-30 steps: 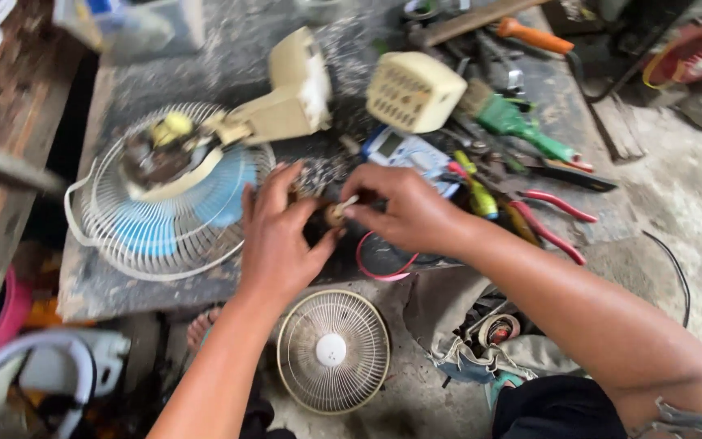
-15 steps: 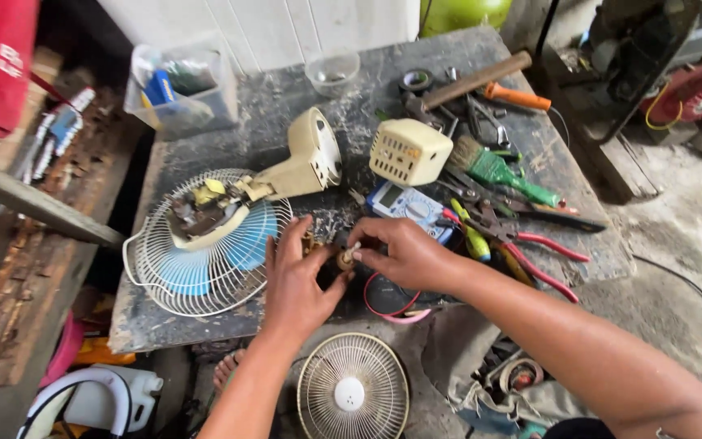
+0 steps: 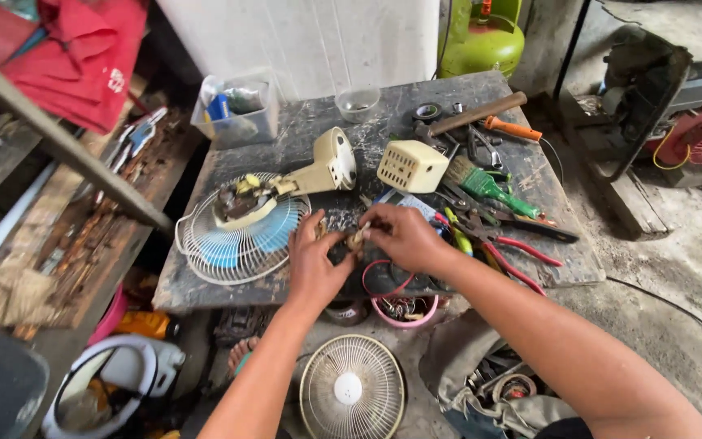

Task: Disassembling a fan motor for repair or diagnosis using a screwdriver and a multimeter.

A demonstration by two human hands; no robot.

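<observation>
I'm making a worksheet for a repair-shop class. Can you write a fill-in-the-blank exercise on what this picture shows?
1. The left hand and right hand meet over a small ____ part.
2. The fan guard lying on the table covers ____ blades.
3. The brush right of the cream vented cover has a ____ handle.
4. On the floor below the hands lies a round ____ grille.

Missing words: brownish; blue; green; white
</observation>
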